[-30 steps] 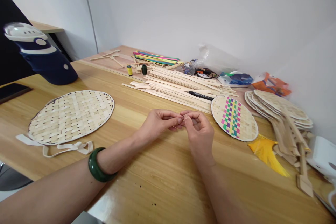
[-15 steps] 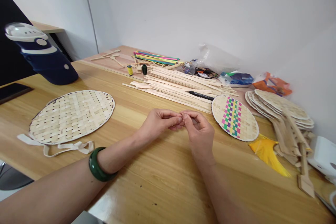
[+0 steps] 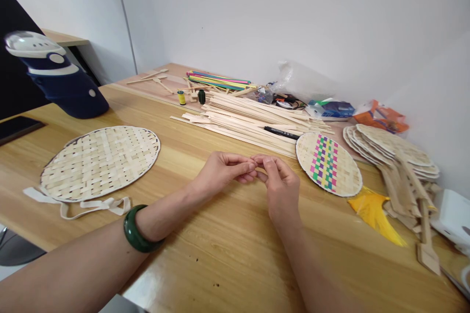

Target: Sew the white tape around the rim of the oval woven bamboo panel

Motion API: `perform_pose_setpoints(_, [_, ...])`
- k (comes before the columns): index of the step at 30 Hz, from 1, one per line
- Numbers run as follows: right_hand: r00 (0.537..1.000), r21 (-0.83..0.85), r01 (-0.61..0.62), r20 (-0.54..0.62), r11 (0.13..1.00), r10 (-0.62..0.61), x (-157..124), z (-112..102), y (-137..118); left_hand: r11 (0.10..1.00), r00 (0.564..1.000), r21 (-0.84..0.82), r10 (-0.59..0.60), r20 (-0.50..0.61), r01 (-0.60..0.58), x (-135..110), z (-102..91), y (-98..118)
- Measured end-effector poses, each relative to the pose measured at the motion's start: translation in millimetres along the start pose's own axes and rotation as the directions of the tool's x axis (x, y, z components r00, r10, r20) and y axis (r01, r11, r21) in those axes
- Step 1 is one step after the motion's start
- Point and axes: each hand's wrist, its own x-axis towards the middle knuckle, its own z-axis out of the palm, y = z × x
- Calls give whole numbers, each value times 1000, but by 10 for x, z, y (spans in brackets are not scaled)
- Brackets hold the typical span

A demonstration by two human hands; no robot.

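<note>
- Our left hand (image 3: 224,171) and our right hand (image 3: 282,187) meet in the middle of the wooden surface (image 3: 220,249), near to us.
- The fingertips of both hands touch each other.
- Each grip is closed in a pinch on a tiny thin thing (image 3: 257,163). It is too small for us to tell what it is.
- The tiny thin thing sits between the two pinches, just above the surface.
- A green bangle (image 3: 137,230) is on our left wrist.
- To the left lies a plain woven mat (image 3: 99,161), flat on the surface. A white cloth strip (image 3: 79,205) lies at its near edge.
- Just to the right of our right hand lies a round woven piece with coloured squares (image 3: 328,164).
- A yellow tuft (image 3: 374,211) lies at the near right of that piece.
- Further right is a stack of woven fans (image 3: 394,152) with wooden handles.
- Past our hands, on the far side, is a pile of pale bamboo strips (image 3: 249,118). A black pen (image 3: 281,132) lies on the pile.
- Two little spools, one yellow (image 3: 181,98) and one green (image 3: 201,97), stand at the far left of the pile.
- A blue and white machine (image 3: 58,78) stands at the far left.
</note>
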Motion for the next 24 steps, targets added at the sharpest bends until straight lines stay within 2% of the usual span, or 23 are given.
perform_pose_setpoints(7, [998,29,-66,19,997,65,22,6,15,1000,1000,0,2,15,-2,0,-13,-15])
perform_pose_setpoints(11, [993,72,-114,-9,991,115,32,23,-20,1000,1000,30,-5,9,4,-3,-13,-9])
perform_pose_setpoints(19, [992,84,-88,-84,993,95,51,12,-37,996,1000,88,0,6,-1,-13,-12,15])
perform_pose_setpoints(24, [985,27,-48,-167,998,52,74,-6,-27,996,999,89,27,-31,-24,1,-30,16])
